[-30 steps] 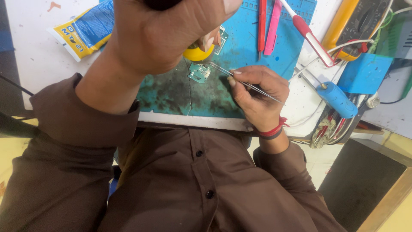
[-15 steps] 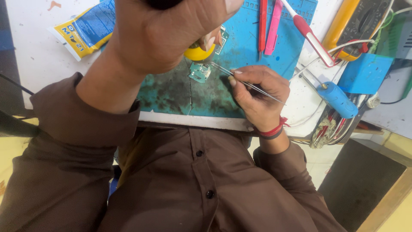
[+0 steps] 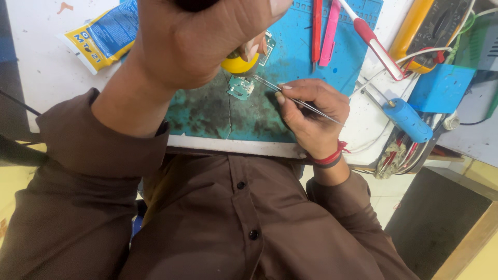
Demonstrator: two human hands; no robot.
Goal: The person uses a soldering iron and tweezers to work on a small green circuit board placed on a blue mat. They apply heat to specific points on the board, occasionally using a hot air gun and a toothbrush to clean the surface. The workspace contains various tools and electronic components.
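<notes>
My left hand (image 3: 202,41) is raised close to the camera, closed around a dark-handled tool whose yellow end (image 3: 238,65) shows below the fingers. My right hand (image 3: 311,116), with a red band at the wrist, pinches thin metal tweezers (image 3: 306,103). Their tip points at a small green circuit board (image 3: 240,87) lying on the stained blue work mat (image 3: 207,111). A second small board (image 3: 267,45) is partly hidden behind my left hand.
A yellow-and-blue packet (image 3: 104,39) lies at the back left. Red (image 3: 316,31) and pink (image 3: 330,36) pry tools and a red-handled tool (image 3: 374,42) rest on the mat's far side. A yellow meter (image 3: 430,31), blue box (image 3: 441,88), blue cylinder (image 3: 408,120) and wires crowd the right.
</notes>
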